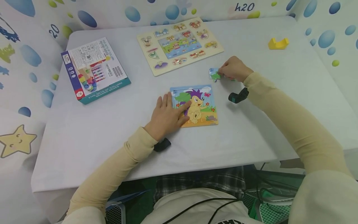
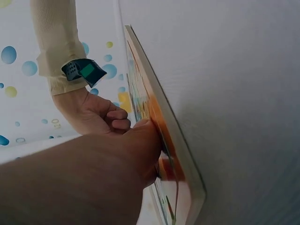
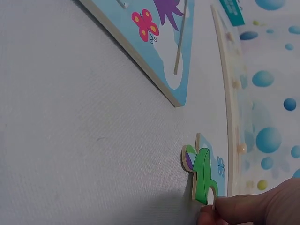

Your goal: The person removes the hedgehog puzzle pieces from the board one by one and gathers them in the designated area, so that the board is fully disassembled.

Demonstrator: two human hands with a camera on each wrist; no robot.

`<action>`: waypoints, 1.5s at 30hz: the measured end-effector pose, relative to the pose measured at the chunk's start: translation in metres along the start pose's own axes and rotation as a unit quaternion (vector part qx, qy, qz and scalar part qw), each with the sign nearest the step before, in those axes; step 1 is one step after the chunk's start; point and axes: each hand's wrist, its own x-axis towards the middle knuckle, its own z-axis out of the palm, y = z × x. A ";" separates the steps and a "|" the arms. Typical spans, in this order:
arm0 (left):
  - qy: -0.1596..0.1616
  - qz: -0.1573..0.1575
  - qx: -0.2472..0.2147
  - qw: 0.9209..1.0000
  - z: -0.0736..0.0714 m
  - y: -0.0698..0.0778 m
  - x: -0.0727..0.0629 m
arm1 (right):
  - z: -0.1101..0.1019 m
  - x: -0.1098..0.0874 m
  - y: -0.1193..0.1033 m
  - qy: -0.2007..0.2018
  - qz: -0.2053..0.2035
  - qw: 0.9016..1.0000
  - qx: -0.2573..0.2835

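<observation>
My left hand (image 1: 165,118) rests on a square puzzle board (image 1: 209,105) with a purple-spined hedgehog picture. Its fingers are extended over the board's left side, and the thumb touches near the lower edge. Beyond the board's upper right corner, my right hand (image 1: 236,69) pinches a blue and green jigsaw puzzle piece (image 1: 213,73) by its edge. In the right wrist view, thumb and finger meet at one end of the jigsaw puzzle piece (image 3: 203,176), whose rounded tab sticks out. Some coloured bits show below the right hand, mostly hidden by it.
A wooden peg puzzle (image 1: 152,67) with vehicle-like pieces lies at the back. On the left is a bead-set box (image 1: 96,70) with a teal side. A yellow curved holder (image 1: 278,44) stands at the far right. White cloth covers the table (image 1: 112,137).
</observation>
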 end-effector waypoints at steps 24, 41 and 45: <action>0.003 0.000 -0.011 1.000 0.000 0.000 -0.002 | 0.015 -0.005 0.000 0.096 -0.039 0.992 -0.070; -0.007 -0.022 -0.093 0.995 0.012 -0.013 0.002 | 0.048 -0.029 -0.028 0.106 -0.191 0.972 -0.089; 0.012 -0.043 -0.118 0.992 0.012 -0.014 0.004 | 0.066 -0.044 -0.045 0.051 -0.251 0.958 -0.133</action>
